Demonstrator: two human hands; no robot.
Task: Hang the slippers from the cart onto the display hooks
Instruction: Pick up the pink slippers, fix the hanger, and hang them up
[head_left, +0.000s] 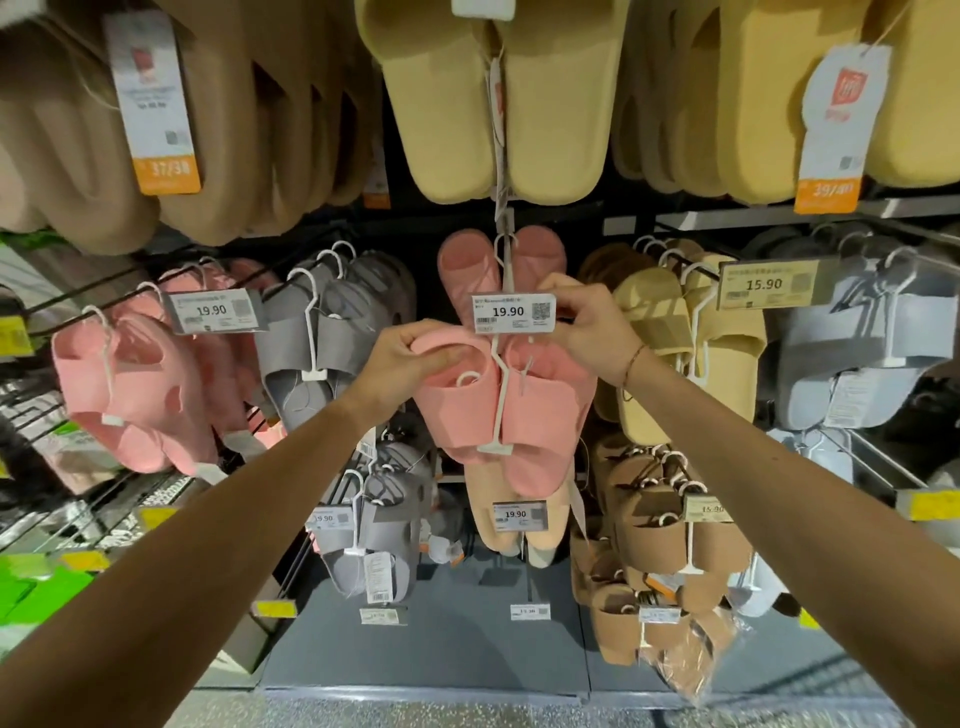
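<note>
A pair of pink slippers (540, 410) on a white plastic hanger is raised in front of the middle display hook. My left hand (410, 364) grips the top edge of its left slipper. My right hand (587, 317) pinches the right edge of the 19.90 price tag (511, 312) at the hook's tip. Another pink pair (467, 270) hangs on that same hook behind the tag. The cart is out of view.
Hooks to the left carry pink (124, 395) and grey slippers (332, 332); to the right, yellow (691, 332) and pale blue pairs (852, 343). Large beige and yellow slippers (498, 104) hang overhead. Brown pairs (654, 525) and grey pairs (374, 525) hang lower down.
</note>
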